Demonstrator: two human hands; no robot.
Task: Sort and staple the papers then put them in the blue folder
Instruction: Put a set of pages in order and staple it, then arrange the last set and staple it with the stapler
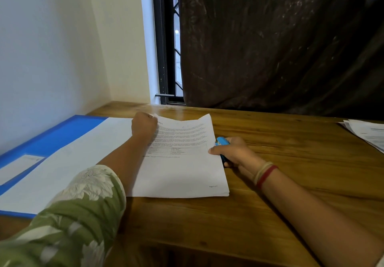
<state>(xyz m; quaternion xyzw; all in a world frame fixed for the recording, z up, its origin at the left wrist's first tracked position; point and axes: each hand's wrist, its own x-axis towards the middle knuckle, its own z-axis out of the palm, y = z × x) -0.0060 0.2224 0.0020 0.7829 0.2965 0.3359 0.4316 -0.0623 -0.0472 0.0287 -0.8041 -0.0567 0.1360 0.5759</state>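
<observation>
Lower left of frame: green floral sleeve [83,214] on the left arm, forearm running up toward mid-frame; lower right: bare right forearm with a red and a pale band [265,175] at the wrist; both arms over a wooden table [270,214].

Centre: papers [182,169], a thin sheaf of printed pages, flat on the table, lower edges roughly squared; text and a small ruled box on the top page; print too small to read.

Right hand [234,152], just right of centre: fingers curled round a blue stapler [222,142], thumb resting on the right edge of the papers; stapler lies against that edge, low to the table; whether its mouth is on the pages, cannot tell.

Left hand [143,124], upper centre: fingers curled tight, pinching the upper left corner of the papers; top edge of the sheaf buckled upward beside it.

Left of frame: blue folder [62,133] flat on the table near the wall; a large white sheet [72,163] lies on it, touching the left side of the papers; a pale label [18,167] shows at far left.

Right edge: second stack [367,133] of printed pages, well apart from the hands.

Top: white wall [52,48]; dark-framed window [168,59]; dark curtain [280,38] hanging down to the table's far edge.
</observation>
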